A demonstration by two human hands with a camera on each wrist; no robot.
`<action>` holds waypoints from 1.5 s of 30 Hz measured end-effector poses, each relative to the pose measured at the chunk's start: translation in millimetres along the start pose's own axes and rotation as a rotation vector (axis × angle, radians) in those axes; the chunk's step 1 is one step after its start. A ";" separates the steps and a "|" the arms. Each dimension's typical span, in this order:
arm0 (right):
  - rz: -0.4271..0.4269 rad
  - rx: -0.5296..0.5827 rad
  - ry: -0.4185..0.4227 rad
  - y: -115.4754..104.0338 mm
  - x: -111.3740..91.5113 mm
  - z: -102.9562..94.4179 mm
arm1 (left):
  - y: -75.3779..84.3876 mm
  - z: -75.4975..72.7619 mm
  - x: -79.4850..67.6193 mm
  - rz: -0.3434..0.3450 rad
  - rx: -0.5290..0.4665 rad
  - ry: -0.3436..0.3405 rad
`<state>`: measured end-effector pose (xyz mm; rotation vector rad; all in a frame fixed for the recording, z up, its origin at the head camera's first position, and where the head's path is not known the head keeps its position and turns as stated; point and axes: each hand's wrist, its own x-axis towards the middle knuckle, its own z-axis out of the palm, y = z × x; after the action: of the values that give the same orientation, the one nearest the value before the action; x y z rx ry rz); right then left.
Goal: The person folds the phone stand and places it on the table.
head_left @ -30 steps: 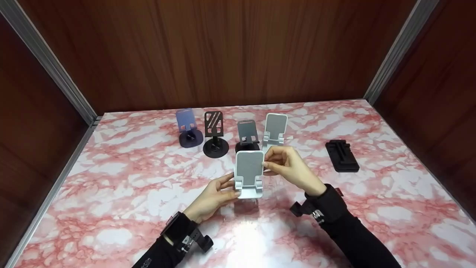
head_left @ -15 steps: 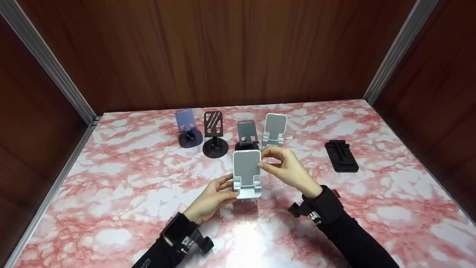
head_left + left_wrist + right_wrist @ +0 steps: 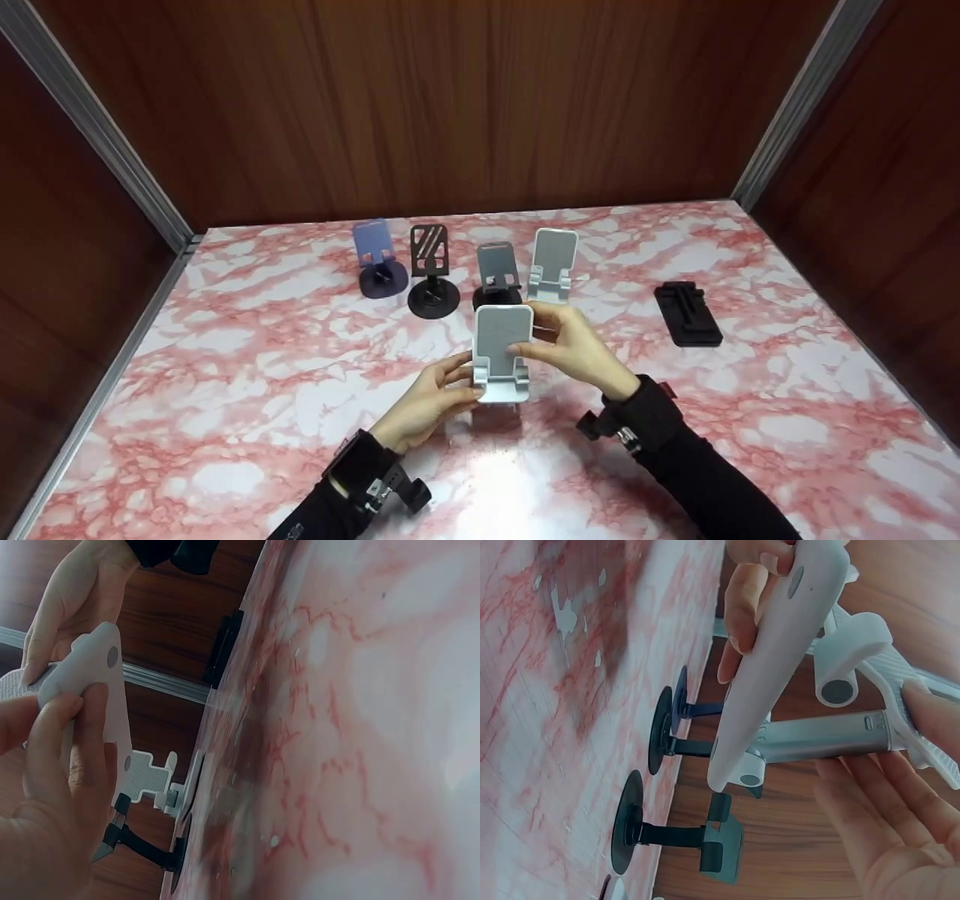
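A white phone stand (image 3: 501,388) with a grey pad is held up above the marbled table between both hands. My left hand (image 3: 429,397) grips its base from the left, thumb on top and fingers beneath; the left wrist view shows those fingers against the white base (image 3: 105,682) with its round grey feet. My right hand (image 3: 577,346) holds the upright back plate, thumb across the grey pad and fingers behind. In the right wrist view a silver post (image 3: 825,736) joins base and plate, with the right fingers (image 3: 889,802) beside it.
Behind stand a blue phone stand (image 3: 375,244), a black slotted one (image 3: 433,298), a dark grey one (image 3: 498,262) and another white one (image 3: 555,255). A folded black stand (image 3: 688,315) lies at right. Wooden panels (image 3: 480,112) enclose the back and sides.
My right hand has slid lower and to the left on the plate, its thumb now lying over the grey pad instead of at the edge. The left hand keeps its grip on the base.
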<state>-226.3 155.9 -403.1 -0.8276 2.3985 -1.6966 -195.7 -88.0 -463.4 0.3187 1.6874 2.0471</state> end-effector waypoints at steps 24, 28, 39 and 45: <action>0.021 0.023 0.060 0.0 3.5 -13.7 | 3.4 1.1 -2.5 0.038 0.108 -0.055; 0.005 0.006 0.106 1.0 3.5 -12.7 | 4.2 3.2 -3.3 0.039 0.111 -0.064; -0.111 -0.158 0.255 3.4 4.1 -2.7 | 5.9 9.4 -6.1 0.036 0.130 -0.035; -0.230 -0.232 0.308 6.7 3.5 7.3 | 5.2 8.2 -6.0 0.045 0.124 -0.015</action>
<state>-229.1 149.6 -411.0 -0.9691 2.8480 -1.7592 -187.8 -84.6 -456.0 0.4153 1.8175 1.9698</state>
